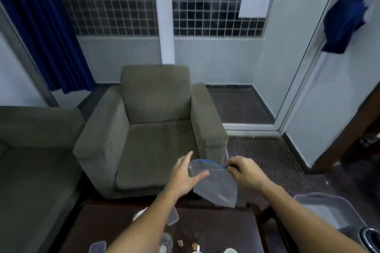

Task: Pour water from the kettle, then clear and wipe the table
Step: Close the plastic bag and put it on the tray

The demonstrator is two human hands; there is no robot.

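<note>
I hold a clear plastic zip bag (218, 185) with a blue seal strip in the air above the far edge of the dark brown table (216, 230). My right hand (244, 172) pinches the bag's top right corner at the seal. My left hand (185, 174) is at the bag's left side with fingers spread, thumb touching its front. On the table below lie small brown crumbs (180, 243), a clear lid (172, 214), a clear container (97, 247) and a white dish (140, 212), partly hidden by my left forearm. No kettle is clearly visible.
A grey-green armchair (156, 129) stands just beyond the table, with a matching sofa (35, 150) at the left. A grey plastic bin (329, 211) sits at the lower right, with a dark round object (370, 238) at the frame edge. Windows with grilles and blue curtains line the back.
</note>
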